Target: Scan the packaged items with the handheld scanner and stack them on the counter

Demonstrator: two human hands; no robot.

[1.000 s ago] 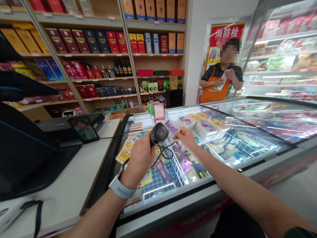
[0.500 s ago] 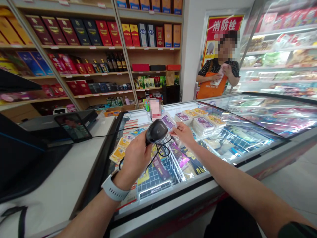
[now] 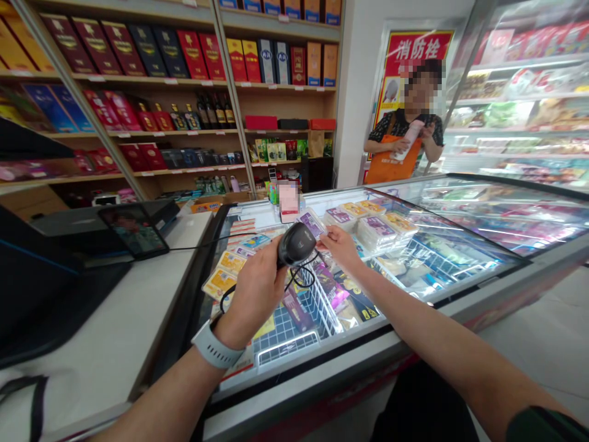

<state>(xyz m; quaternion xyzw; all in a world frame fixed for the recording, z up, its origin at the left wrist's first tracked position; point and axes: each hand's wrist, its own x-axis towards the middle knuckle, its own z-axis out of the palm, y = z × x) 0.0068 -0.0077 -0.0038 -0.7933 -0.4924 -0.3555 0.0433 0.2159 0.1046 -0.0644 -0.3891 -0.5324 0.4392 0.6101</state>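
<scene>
My left hand (image 3: 257,288), with a grey watch band on its wrist, is wrapped round a black corded barcode scanner (image 3: 297,244) above the glass freezer top. The scanner's head points away from me, and its cable loops below it. Just right of it, my right hand (image 3: 339,245) pinches the near edge of a purple-and-white flat package (image 3: 311,224), partly hidden behind the scanner. To the right of that package, stacked purple packs (image 3: 376,228) and yellow packs (image 3: 399,222) lie on the glass. More yellow packages (image 3: 221,283) lie left of the scanner.
The chest freezer (image 3: 368,356) spans the front, with wire baskets of frozen goods under its glass. At left, a white counter (image 3: 138,307) carries a phone (image 3: 133,232) and dark equipment. Behind the freezer stands a person in an orange apron (image 3: 393,164), holding a pink item. Boxed goods fill the shelves.
The scanner and my left hand have shifted slightly to the right. My right hand stays at the purple-and-white package. The person opposite has tilted the pink item.
</scene>
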